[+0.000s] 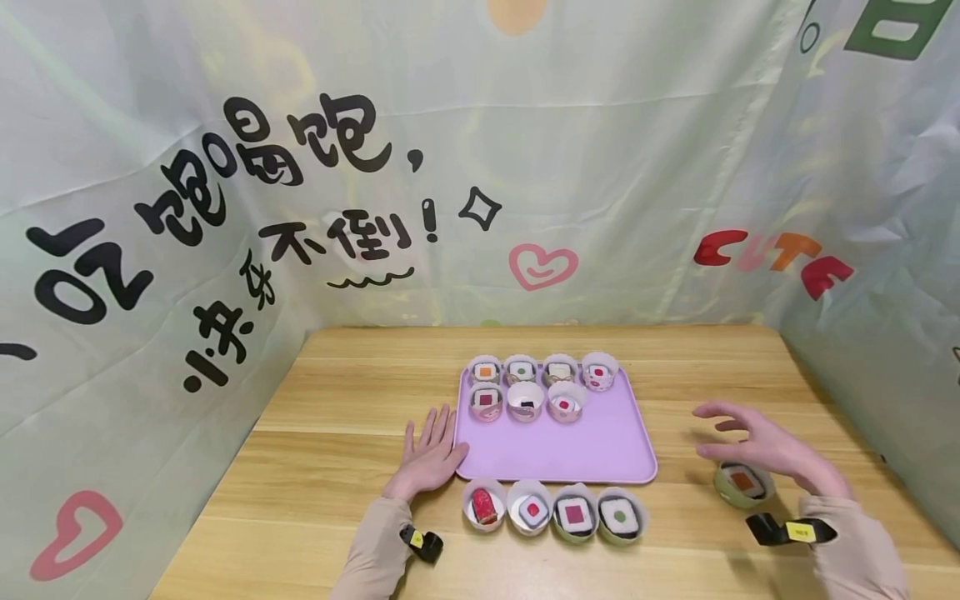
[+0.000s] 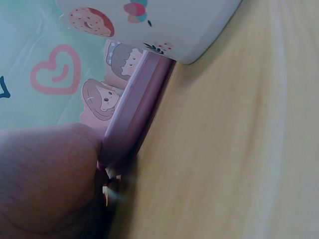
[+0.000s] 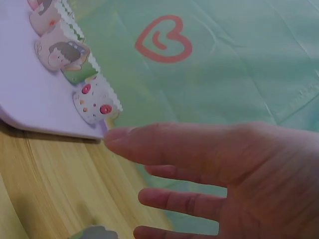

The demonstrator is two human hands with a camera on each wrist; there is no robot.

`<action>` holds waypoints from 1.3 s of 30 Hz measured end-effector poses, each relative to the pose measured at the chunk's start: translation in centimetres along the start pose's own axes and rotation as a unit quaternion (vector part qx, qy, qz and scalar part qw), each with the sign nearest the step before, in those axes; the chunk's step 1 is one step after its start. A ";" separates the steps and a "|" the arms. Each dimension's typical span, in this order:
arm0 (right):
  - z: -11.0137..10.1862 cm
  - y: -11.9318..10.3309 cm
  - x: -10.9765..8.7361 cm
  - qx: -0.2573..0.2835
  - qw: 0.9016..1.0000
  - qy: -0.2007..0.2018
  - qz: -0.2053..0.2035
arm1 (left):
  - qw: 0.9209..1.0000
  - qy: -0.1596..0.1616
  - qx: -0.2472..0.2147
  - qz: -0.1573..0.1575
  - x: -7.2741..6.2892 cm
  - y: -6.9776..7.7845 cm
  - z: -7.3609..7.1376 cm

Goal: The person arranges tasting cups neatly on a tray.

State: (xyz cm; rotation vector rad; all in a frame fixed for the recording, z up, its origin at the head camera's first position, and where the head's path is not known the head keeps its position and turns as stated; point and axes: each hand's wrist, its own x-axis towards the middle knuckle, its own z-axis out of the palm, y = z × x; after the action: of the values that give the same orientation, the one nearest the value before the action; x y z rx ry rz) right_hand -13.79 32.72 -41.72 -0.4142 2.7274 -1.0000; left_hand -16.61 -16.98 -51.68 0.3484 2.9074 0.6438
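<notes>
Lilac, the tray (image 1: 555,452) lies just right of the left hand (image 1: 429,458), its long axis running sideways; that hand rests flat, thumb at the rim. Below the right hand (image 1: 763,444), empty with fingers loosely extended, sits a green cup (image 1: 738,502), mouth upward.

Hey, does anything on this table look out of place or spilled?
One greenish cup sits alone near the right hand, apart from the row of four cups in front of the purple tray. I see no spill.
</notes>
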 end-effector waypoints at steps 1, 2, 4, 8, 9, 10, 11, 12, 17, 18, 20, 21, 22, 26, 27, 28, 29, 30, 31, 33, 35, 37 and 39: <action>-0.1 0.0 0.0 -0.002 1.000 -0.003 0.002 | 1.000 -0.002 0.002 -0.002 0.0 0.0 0.0; -0.2 0.1 0.0 -0.006 1.000 -0.007 0.004 | 1.000 -0.001 0.000 -0.001 0.0 0.0 0.0; -0.4 0.2 -0.1 -0.013 1.000 -0.015 0.004 | 1.000 0.001 0.001 0.000 0.0 0.0 0.0; -0.6 0.5 -0.1 -0.031 0.999 -0.029 0.004 | 1.000 0.002 0.003 0.000 -0.1 0.1 0.0; -0.6 0.6 -0.1 -0.035 0.999 -0.032 0.005 | 1.000 0.003 0.002 0.001 -0.1 0.1 0.0; -0.7 0.6 -0.1 -0.040 0.999 -0.037 0.006 | 1.000 0.002 0.001 0.001 -0.1 0.1 -0.1; -0.7 0.7 -0.1 -0.042 0.998 -0.041 0.012 | 1.000 0.001 0.001 0.001 -0.1 0.1 -0.1; -0.7 0.7 0.0 -0.044 0.998 -0.046 0.013 | 1.000 0.003 -0.001 0.001 -0.1 0.1 -0.1; -0.7 0.8 0.0 -0.022 0.996 -0.077 0.026 | 1.000 0.004 -0.002 0.002 -0.1 0.1 -0.1; -0.6 0.8 0.0 -0.018 0.996 -0.082 0.027 | 1.000 0.006 -0.002 0.003 -0.1 0.1 -0.1; -0.6 0.8 0.0 -0.016 0.995 -0.091 0.030 | 1.000 0.002 0.004 0.001 -0.1 0.1 -0.1; -0.5 0.8 0.0 -0.013 0.995 -0.095 0.034 | 1.000 0.003 0.004 0.001 -0.1 0.1 -0.1; -0.5 0.7 0.0 -0.014 0.995 -0.097 0.036 | 1.000 0.004 0.001 0.002 -0.1 0.1 -0.1; -0.4 0.5 -0.2 0.002 0.993 -0.103 0.063 | 1.000 0.004 -0.001 0.000 -0.2 0.2 -0.2; -0.4 0.4 -0.3 0.008 0.992 -0.105 0.074 | 1.000 0.006 -0.003 0.002 -0.2 0.2 -0.2; -0.3 0.3 -0.3 0.010 0.991 -0.105 0.082 | 1.000 0.006 -0.004 0.002 -0.2 0.2 -0.2; -0.3 0.2 -0.3 0.013 0.990 -0.107 0.093 | 1.000 0.007 -0.005 0.002 -0.2 0.2 -0.2; -0.2 0.2 -0.4 0.013 0.989 -0.108 0.104 | 1.000 0.007 -0.005 0.002 -0.2 0.2 -0.2; -0.2 0.1 -0.4 0.011 0.988 -0.108 0.113 | 1.000 0.007 -0.005 0.002 -0.2 0.2 -0.2; 0.0 -0.1 -0.4 0.003 0.986 -0.111 0.125 | 1.000 0.007 -0.005 0.002 -0.2 0.2 -0.2; 0.1 -0.2 -0.4 -0.003 0.984 -0.113 0.137 | 1.000 0.007 -0.006 0.002 -0.2 0.3 -0.2; 0.3 -0.3 -0.4 -0.005 0.982 -0.115 0.148 | 1.000 0.007 -0.006 0.002 -0.2 0.3 -0.2; 0.4 -0.4 -0.4 -0.004 0.981 -0.117 0.157 | 1.000 0.008 -0.006 0.002 -0.2 0.3 -0.2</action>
State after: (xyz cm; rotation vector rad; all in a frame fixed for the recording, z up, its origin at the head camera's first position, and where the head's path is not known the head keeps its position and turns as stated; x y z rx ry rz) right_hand -13.21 32.32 -41.70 -0.0875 2.4821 -0.8014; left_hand -16.37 -16.90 -51.36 0.3498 2.9170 0.6662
